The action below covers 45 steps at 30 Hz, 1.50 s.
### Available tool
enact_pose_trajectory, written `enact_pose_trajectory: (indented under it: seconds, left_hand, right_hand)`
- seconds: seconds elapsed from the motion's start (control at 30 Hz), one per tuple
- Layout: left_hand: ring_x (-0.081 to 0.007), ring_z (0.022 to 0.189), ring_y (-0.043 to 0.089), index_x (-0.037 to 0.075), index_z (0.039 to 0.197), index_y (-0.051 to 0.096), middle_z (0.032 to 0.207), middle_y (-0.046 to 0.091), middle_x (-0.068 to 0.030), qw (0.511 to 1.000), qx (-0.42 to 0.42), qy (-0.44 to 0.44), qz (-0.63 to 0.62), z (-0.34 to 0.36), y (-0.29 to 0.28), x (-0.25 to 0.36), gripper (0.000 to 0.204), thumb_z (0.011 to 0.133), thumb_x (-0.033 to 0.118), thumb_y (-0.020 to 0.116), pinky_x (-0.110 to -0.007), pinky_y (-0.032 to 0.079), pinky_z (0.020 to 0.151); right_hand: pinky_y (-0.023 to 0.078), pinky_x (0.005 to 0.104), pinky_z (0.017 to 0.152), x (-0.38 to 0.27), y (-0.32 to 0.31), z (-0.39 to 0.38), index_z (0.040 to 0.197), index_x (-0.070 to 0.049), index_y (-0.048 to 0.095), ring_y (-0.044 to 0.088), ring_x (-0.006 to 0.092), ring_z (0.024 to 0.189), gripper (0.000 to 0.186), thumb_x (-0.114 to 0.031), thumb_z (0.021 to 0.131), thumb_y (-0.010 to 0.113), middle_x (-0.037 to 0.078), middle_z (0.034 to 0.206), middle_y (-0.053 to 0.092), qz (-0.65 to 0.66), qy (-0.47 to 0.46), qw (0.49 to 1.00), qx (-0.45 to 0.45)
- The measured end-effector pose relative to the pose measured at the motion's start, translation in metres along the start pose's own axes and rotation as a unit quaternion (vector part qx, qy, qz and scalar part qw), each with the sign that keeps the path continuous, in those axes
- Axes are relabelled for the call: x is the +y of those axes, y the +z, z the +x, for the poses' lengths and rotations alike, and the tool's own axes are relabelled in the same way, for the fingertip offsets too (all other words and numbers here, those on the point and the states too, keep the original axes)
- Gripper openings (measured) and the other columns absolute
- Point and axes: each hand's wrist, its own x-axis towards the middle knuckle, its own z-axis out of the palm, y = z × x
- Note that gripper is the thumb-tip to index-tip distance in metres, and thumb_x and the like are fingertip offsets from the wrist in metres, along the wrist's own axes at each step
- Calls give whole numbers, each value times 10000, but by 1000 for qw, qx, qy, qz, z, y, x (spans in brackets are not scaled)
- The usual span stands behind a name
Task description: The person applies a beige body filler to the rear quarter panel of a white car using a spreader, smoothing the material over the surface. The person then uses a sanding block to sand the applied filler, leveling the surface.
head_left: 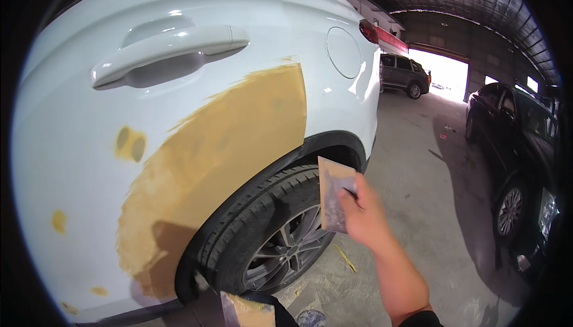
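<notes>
My right hand [366, 215] reaches in from the lower right, closed round a flat putty spreader [335, 198] with a worn grey face and a tan edge. The spreader is in front of the rear wheel [280, 249] and its arch. To the left, a broad patch of yellow-tan putty [239, 130] covers the white car's door [71, 148] and the panel around the arch. At the bottom edge shows a second flat plate with yellow putty [249, 314]; whatever supports it is out of frame. My left hand is not visible.
Small putty spots [130, 143] dot the door below its handle [170, 52]. A black car [513, 130] stands at the right on the concrete floor [412, 166]; a dark SUV [403, 76] is farther back near a bright doorway [439, 76]. A yellow strip [345, 258] lies by the wheel.
</notes>
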Motion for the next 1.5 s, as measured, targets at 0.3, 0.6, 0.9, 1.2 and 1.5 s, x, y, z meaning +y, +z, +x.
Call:
enact_pose_trajectory:
  seconds: [0.3, 0.6, 0.9, 1.2, 1.5]
  left_hand:
    - [-69, 452, 462, 103, 994, 598, 623, 519, 37, 999, -9, -35, -27, 39, 51, 16, 162, 1017, 225, 494, -220, 344, 415]
    - [-122, 735, 595, 66, 1173, 560, 888, 631, -31, 991, 64, -89, -80, 54, 55, 3, 226, 1007, 205, 494, -235, 471, 645]
    - [-122, 689, 615, 22, 1295, 502, 936, 666, -49, 998, 36, 13, -50, 43, 44, 7, 332, 1017, 199, 456, -234, 483, 603]
    - [-74, 488, 484, 78, 1137, 572, 651, 538, 29, 996, 90, -14, 14, 47, 62, -16, 232, 1018, 253, 478, -213, 367, 442]
    - [-74, 512, 463, 103, 994, 560, 671, 521, 32, 996, 86, -18, 19, 42, 57, -15, 137, 1017, 210, 477, -221, 367, 467]
  right_hand:
    - [456, 273, 804, 30, 23, -85, 1176, 12, 546, 554, 107, 959, 345, -20, 833, 564, 39, 1025, 599, 359, 142, 843, -375]
    - [498, 385, 762, 65, 34, -113, 996, -128, 730, 592, 247, 888, 227, -142, 772, 692, 64, 947, 611, 112, -485, 865, -58]
    - [520, 386, 772, 53, -31, 51, 1067, -157, 739, 603, 254, 947, 328, -129, 743, 694, 48, 1076, 635, -113, -567, 815, 24]
    - [539, 340, 809, -38, -10, 218, 1130, -99, 694, 642, 295, 948, 367, 19, 784, 662, 106, 1027, 666, -105, -633, 767, -14]
    - [517, 411, 908, 62, -22, 149, 1107, -91, 704, 621, 303, 1053, 422, 6, 700, 649, 106, 1106, 638, -159, -594, 788, -32]
